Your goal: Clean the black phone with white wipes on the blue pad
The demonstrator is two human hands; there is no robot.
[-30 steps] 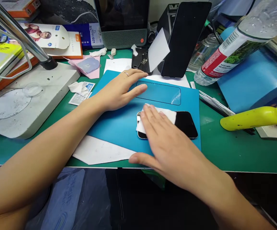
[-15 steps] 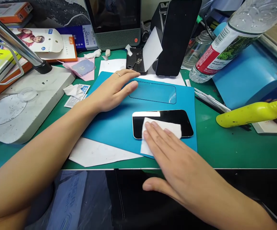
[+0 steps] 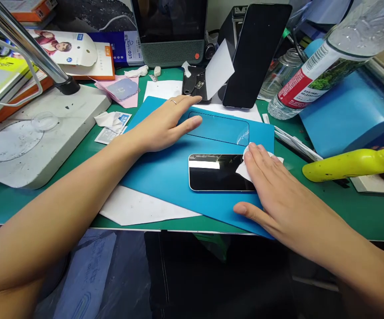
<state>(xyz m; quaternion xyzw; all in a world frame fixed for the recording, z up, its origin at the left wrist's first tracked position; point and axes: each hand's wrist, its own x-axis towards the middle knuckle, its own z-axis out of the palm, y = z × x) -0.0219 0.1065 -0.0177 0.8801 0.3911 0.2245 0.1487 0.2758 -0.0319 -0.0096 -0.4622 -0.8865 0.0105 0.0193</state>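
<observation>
1. Right hand (image 3: 271, 186) is lying flat, fingers extended, pressing a white wipe (image 3: 245, 168) onto the right end of the phone (image 3: 216, 173).
2. Phone is lying face-up on the blue mat (image 3: 158, 173), near its front edge.
3. Left hand (image 3: 167, 124) is resting open, fingertips touching the glass protector (image 3: 220, 128) behind the phone.

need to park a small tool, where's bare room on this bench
Bare blue mat lies between the left hand and the black phone. Bare green bench lies below the yellow handle. The back edge, around the clear plastic bottle, is crowded.
</observation>
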